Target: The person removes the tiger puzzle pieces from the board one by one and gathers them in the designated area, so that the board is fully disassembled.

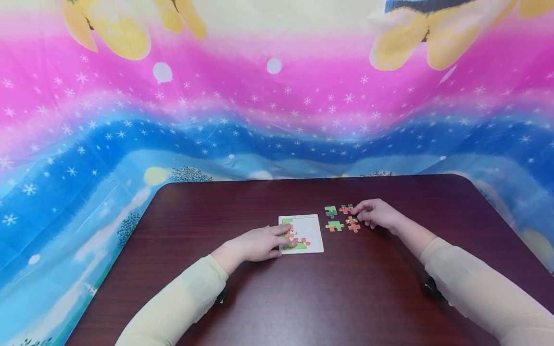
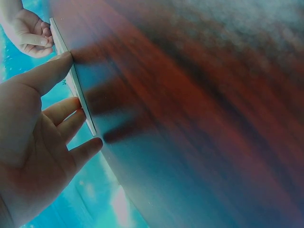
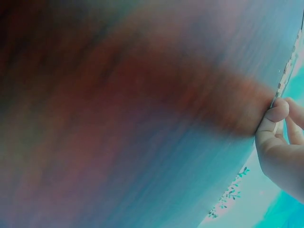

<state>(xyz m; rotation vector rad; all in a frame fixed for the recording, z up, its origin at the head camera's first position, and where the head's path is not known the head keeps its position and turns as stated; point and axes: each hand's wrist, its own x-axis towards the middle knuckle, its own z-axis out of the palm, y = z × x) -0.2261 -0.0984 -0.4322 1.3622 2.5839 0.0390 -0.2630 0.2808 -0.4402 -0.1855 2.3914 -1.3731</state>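
A white puzzle tray lies on the table, with joined green and orange pieces along its left and lower sides. My left hand, fingers spread, rests across the tray's left part and covers some pieces; the left wrist view shows the left hand at the tray's edge. Right of the tray lie loose pieces: two green ones and two orange ones. My right hand, fingers loosely bent, has its fingertips at the upper orange piece. In the right wrist view the right hand is beside thin piece edges.
The dark wooden table extends around the tray and pieces. A patterned pink and blue cloth hangs behind its back edge and at both sides.
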